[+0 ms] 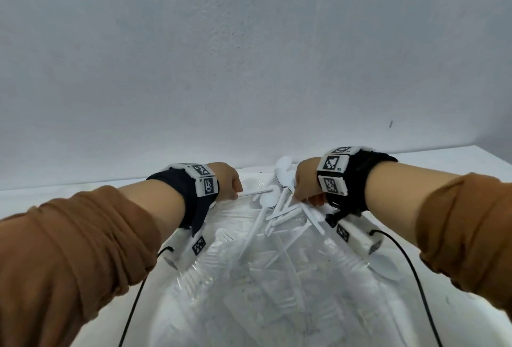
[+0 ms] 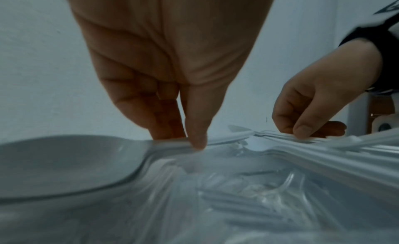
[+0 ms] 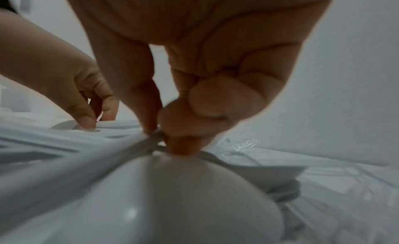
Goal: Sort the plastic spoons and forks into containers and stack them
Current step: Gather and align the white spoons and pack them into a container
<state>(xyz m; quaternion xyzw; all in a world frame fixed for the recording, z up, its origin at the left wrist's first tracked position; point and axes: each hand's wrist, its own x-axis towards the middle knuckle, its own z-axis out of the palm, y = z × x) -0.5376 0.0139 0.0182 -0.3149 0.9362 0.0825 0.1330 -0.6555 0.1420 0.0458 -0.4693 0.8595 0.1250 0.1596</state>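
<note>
White table against a grey wall, clear plastic containers at centre, loose white spoon right of them

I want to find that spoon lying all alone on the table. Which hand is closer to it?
The right hand. The lone spoon lies on the table beside the right forearm, nearer the person than that hand. The left hand is across the cutlery pile, farther away.

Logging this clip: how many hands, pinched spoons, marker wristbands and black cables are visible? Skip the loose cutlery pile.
Hands: 2, left hand, right hand
Pinched spoons: 2, left spoon, right spoon
Marker wristbands: 2, left wristband, right wristband
Black cables: 2, left cable, right cable
Total: 8
</note>
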